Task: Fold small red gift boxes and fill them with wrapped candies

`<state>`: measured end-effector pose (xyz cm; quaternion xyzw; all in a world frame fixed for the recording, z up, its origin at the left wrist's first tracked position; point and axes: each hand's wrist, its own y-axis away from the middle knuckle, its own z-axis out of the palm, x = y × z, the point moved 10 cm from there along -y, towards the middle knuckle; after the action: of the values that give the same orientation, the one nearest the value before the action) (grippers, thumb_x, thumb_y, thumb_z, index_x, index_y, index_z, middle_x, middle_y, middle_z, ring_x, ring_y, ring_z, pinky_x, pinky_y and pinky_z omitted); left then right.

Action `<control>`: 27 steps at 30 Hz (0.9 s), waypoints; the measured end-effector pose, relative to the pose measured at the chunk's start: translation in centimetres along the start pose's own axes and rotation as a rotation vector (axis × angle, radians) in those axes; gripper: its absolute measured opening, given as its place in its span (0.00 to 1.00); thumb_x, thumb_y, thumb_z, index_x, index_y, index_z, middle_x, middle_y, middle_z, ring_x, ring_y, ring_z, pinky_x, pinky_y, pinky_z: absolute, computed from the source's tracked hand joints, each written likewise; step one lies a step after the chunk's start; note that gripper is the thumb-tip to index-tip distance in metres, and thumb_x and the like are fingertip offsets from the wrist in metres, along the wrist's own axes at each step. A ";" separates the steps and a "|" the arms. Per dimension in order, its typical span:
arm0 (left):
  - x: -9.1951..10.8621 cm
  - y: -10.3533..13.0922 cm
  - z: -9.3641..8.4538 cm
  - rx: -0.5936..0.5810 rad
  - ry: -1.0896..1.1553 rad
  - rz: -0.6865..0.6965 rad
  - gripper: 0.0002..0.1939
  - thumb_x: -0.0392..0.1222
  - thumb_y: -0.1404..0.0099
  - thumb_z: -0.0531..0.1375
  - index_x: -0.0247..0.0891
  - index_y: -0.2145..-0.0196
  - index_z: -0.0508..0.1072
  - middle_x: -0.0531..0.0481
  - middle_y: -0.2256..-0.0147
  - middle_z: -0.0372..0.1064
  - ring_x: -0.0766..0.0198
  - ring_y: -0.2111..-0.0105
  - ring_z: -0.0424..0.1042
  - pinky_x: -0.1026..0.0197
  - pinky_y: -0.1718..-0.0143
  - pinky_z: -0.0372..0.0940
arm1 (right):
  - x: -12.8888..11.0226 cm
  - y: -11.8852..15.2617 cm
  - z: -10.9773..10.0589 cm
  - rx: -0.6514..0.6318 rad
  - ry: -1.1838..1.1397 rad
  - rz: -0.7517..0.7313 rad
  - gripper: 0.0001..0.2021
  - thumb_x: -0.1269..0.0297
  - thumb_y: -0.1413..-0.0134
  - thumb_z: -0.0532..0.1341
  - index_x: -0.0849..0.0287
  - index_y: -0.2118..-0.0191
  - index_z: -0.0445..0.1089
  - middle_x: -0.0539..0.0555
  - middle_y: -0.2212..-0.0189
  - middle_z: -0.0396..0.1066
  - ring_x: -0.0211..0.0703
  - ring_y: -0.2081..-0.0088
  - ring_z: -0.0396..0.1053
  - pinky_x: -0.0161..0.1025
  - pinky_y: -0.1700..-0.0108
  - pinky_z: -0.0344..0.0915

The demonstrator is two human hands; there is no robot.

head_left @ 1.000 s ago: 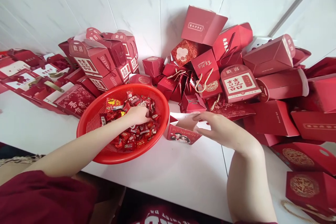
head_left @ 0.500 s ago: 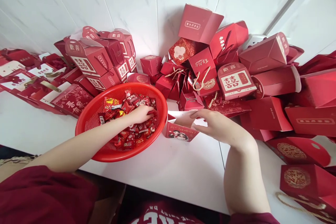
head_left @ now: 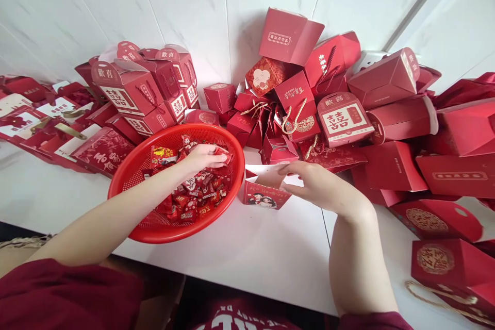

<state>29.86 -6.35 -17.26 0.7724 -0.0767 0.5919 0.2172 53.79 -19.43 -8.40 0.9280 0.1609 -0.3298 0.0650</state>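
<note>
My left hand (head_left: pixel 210 157) is closed on a red-wrapped candy (head_left: pixel 226 158), just above the right part of a red plastic basket (head_left: pixel 178 236). Many wrapped candies (head_left: pixel 197 191), mostly red with some gold, lie in the basket beneath it. To the basket's right, a small red paper box (head_left: pixel 266 196) stands upright with its top open, showing a white inside and a printed couple on the front. My right hand (head_left: pixel 305 178) grips the right rim of this box between thumb and fingers.
Red gift boxes (head_left: pixel 344 117) are piled along the tiled wall behind and down the right side. Stacked boxes with handles (head_left: pixel 129 93) stand behind the basket, and opened red boxes (head_left: pixel 34 118) line the far left. All rest on a white table (head_left: pixel 263 247).
My left hand has lifted from among the candies, with a red-wrapped candy now showing in its fingers. My right hand stays at the box rim. The view has shifted slightly.
</note>
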 end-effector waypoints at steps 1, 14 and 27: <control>0.3 0.1 0.1 0.001 0.021 0.010 0.26 0.53 0.49 0.74 0.33 0.58 0.77 0.40 0.58 0.78 0.58 0.58 0.78 0.54 0.52 0.75 | 0.0 0.0 0.1 -0.005 -0.011 0.000 0.10 0.66 0.39 0.59 0.52 0.55 0.75 0.51 0.55 0.78 0.49 0.53 0.75 0.44 0.49 0.69; 16.1 12.3 12.2 -0.157 -0.717 1.119 0.10 0.36 0.33 0.61 0.44 0.56 0.78 0.52 0.58 0.80 0.65 0.59 0.79 0.63 0.54 0.72 | -0.7 0.6 0.5 -0.067 -0.018 -0.024 0.06 0.68 0.46 0.64 0.54 0.61 0.72 0.52 0.49 0.73 0.48 0.47 0.71 0.44 0.45 0.66; 13.6 12.5 15.7 -0.118 -1.054 1.260 0.17 0.32 0.30 0.55 0.44 0.48 0.74 0.50 0.49 0.76 0.63 0.49 0.74 0.52 0.37 0.58 | -0.5 1.5 1.2 -0.055 0.217 0.045 0.11 0.65 0.41 0.61 0.54 0.53 0.68 0.57 0.50 0.72 0.53 0.51 0.72 0.45 0.52 0.68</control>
<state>42.88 -22.33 -4.54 0.7485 -0.6186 0.1576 -0.1798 53.26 -21.25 -8.96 0.9595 0.1552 -0.2212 0.0797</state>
